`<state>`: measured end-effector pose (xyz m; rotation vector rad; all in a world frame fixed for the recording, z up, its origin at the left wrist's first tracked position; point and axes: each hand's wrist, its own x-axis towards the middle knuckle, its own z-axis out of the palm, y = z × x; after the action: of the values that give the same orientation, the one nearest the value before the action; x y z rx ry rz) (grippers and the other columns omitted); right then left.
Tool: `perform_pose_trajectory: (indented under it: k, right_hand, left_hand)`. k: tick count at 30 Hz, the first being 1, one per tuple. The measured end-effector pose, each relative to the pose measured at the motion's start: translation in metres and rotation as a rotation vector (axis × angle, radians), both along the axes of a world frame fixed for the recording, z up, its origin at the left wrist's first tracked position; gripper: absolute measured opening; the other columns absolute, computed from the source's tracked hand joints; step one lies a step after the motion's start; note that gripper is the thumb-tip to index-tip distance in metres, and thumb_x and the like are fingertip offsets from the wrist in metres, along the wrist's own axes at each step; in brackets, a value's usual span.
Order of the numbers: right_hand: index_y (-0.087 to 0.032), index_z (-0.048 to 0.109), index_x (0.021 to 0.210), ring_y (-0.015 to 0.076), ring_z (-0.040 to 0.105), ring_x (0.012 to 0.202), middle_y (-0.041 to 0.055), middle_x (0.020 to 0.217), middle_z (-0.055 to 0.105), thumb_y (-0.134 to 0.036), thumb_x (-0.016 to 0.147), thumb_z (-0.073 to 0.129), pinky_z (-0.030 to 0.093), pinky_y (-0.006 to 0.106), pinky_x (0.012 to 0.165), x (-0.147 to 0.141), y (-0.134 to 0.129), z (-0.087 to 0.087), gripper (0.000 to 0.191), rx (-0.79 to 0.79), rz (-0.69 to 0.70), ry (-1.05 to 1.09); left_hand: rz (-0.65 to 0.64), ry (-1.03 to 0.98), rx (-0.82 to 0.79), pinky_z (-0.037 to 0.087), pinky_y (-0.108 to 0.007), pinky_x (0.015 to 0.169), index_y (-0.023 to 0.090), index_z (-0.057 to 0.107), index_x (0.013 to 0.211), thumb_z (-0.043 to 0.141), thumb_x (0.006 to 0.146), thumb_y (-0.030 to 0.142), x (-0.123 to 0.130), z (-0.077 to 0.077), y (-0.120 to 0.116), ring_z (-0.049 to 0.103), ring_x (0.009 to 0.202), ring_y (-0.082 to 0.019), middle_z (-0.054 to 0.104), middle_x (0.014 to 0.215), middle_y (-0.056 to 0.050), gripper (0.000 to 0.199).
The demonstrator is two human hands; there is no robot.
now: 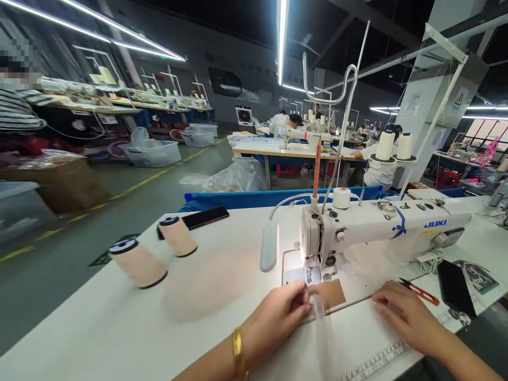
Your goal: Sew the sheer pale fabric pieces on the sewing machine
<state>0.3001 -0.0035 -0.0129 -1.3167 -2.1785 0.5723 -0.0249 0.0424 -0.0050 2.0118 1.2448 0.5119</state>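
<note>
My left hand (278, 311), with a gold bangle at the wrist, has its fingers pinched just in front of the sewing machine's needle area. A sheer white strip (320, 323) hangs from beside those fingertips over the table edge; its exact kind is unclear. The white sewing machine (381, 225) stands right behind, its lamp lighting the needle plate. A brown patch (333, 294) lies on the bed next to my fingers. My right hand (405, 312) rests on the tabletop, fingers loosely bent and apart, holding nothing visible. Near it lie thread snips (419, 292) with orange-red handles.
Two cream thread cones (138, 263) stand at the left, beside a dark phone (208, 217). Another black phone (456, 288) lies at the right. A ruler scale (381, 362) runs along the front edge. Other people work at machines farther back.
</note>
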Motion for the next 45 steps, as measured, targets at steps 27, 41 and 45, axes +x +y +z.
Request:
perform_pose_trajectory:
  k: [27,41,45]
  right_hand:
    - [-0.024,0.06,0.09,0.0176,0.048,0.073,-0.0026,0.078,0.056,-0.042,0.098,0.057,0.036,0.029,0.066,-0.123,0.046,-0.009,0.02,-0.388,0.115,0.248]
    - [-0.024,0.063,0.087,0.0186,0.053,0.073,-0.0005,0.08,0.063,-0.039,0.102,0.056,0.038,0.03,0.066,-0.128,0.041,-0.018,0.022,-0.182,0.086,0.258]
    - [-0.025,0.065,0.085,0.0186,0.055,0.071,-0.0006,0.077,0.063,-0.038,0.101,0.056,0.039,0.03,0.065,-0.129,0.039,-0.017,0.022,-0.143,0.071,0.27]
  left_hand:
    - [0.194,-0.345,-0.275,0.041,-0.025,0.054,0.02,0.053,0.068,0.06,0.081,0.049,-0.008,-0.01,-0.01,0.052,0.059,-0.015,0.051,0.063,0.003,0.033]
    - [0.237,-0.328,0.024,0.046,-0.029,0.069,0.02,0.061,0.075,0.062,0.087,0.04,0.002,-0.013,-0.016,0.057,0.077,-0.019,0.064,0.083,-0.004,0.023]
    - [0.261,-0.412,-0.089,0.044,-0.028,0.063,0.021,0.052,0.072,0.065,0.082,0.041,0.005,-0.015,-0.017,0.055,0.07,-0.018,0.063,0.074,-0.002,0.025]
